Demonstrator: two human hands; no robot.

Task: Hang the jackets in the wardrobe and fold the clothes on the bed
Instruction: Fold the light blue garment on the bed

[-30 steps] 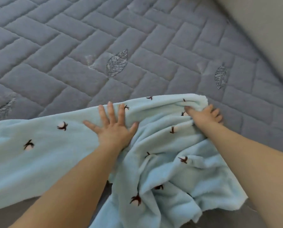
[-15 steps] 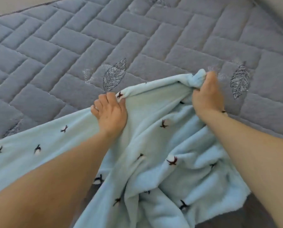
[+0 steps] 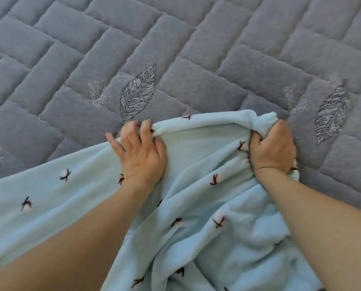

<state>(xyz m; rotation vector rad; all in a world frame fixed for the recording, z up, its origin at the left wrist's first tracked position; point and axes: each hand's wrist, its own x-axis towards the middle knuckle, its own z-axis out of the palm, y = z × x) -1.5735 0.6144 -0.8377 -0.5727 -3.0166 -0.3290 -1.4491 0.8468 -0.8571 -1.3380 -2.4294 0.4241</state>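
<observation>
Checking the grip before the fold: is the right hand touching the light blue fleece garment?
Touching. The head view shows the right hand with fingers curled round a bunched edge of the light blue fleece garment.

Grey quilted bed [image 3: 196, 49] (embroidered leaves), pale blue fleece garment [image 3: 196, 185] rumpled on it

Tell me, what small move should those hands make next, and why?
Probably draw the two hands apart to stretch the edge flat: the left hand and right hand both grip the pale blue fleece garment, which is still bunched and wrinkled on the grey quilted bedcover.
</observation>
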